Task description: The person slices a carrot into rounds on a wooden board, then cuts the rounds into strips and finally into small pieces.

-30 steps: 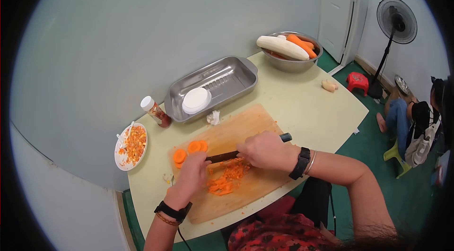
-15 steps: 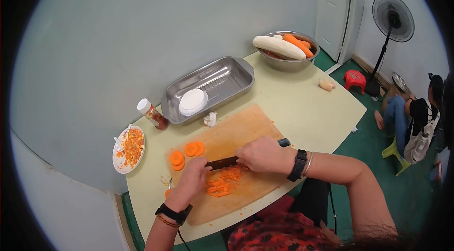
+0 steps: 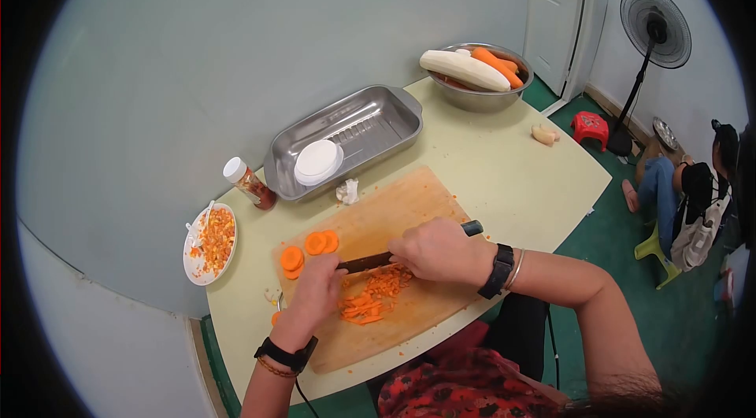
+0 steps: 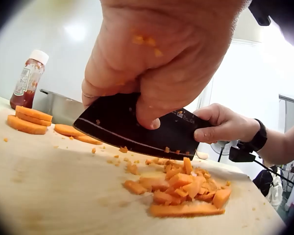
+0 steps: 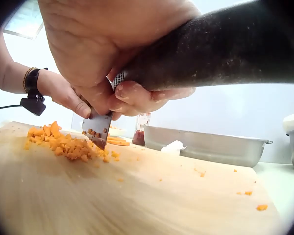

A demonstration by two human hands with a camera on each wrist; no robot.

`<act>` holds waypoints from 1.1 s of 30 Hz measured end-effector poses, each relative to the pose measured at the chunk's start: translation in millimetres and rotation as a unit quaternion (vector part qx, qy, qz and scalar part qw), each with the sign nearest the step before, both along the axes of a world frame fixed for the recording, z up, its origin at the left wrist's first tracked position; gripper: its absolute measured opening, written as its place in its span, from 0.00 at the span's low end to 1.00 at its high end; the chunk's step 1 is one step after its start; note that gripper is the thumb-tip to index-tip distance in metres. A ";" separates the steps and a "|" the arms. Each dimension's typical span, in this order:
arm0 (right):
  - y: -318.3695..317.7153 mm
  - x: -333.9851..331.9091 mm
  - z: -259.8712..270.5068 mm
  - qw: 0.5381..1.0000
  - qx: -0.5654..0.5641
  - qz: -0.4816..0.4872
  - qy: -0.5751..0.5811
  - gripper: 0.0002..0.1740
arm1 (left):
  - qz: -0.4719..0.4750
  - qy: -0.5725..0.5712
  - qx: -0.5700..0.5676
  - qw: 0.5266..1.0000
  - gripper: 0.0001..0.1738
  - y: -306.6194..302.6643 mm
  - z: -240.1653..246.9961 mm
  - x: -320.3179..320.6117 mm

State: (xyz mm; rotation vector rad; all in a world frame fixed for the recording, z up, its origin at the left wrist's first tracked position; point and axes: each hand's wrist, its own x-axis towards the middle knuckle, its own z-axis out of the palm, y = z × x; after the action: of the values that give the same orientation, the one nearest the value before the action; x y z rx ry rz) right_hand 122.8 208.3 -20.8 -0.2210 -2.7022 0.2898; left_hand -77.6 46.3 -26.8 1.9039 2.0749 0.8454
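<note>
A dark-bladed cleaver point(image 4: 117, 122) is held in both hands above the wooden cutting board point(image 3: 433, 197). My left hand point(image 3: 315, 288) pinches the blade near its front end, thumb on one face and fingers on the other. The right hand point(image 3: 433, 251) grips the cleaver where blade meets handle point(image 5: 210, 49), and the dark handle sticks out behind it. Carrot bits cling along the blade's lower edge. Right beside that edge lies a heap of chopped carrot point(image 3: 374, 296), fine on the right and in coarser sticks on the left. Round carrot slices point(image 3: 315, 242) lie past the left hand.
A plate of diced food point(image 3: 231, 238) with a white spoon stands at the left, next to a white-capped sauce bottle point(image 3: 253, 186). Behind the board are a metal tray point(image 3: 386, 146) with a white lid point(image 3: 319, 160) and crumpled tissue point(image 3: 347, 191). A metal bowl point(image 3: 480, 101) holds carrots and a peeled white root.
The cleaver has shifted slightly toward the person across the board, both hands keeping their hold. The whole head view has also drifted a little.
</note>
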 end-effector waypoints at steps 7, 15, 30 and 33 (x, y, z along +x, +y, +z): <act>-5.5 3.1 -3.1 1.000 0.005 -0.005 -0.014 0.07 | -0.002 -0.003 0.006 1.000 0.07 -5.1 -7.8 2.4; -12.4 6.7 -1.7 0.999 0.005 -0.022 -0.042 0.03 | -0.011 -0.007 0.006 1.000 0.07 -6.1 -10.8 2.7; -10.2 8.6 -1.2 0.999 -0.006 -0.028 -0.028 0.10 | -0.025 0.014 0.002 1.000 0.07 0.2 -8.5 -0.8; -7.7 6.2 0.1 1.000 -0.005 -0.020 -0.014 0.10 | -0.019 0.011 0.007 1.000 0.07 -0.4 -2.1 -1.1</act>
State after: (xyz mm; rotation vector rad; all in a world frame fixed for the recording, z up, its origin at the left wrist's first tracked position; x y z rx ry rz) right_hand 129.0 200.6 -20.8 -0.2838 -2.7203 0.2911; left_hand -78.7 45.9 -29.0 1.9614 2.0439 0.8382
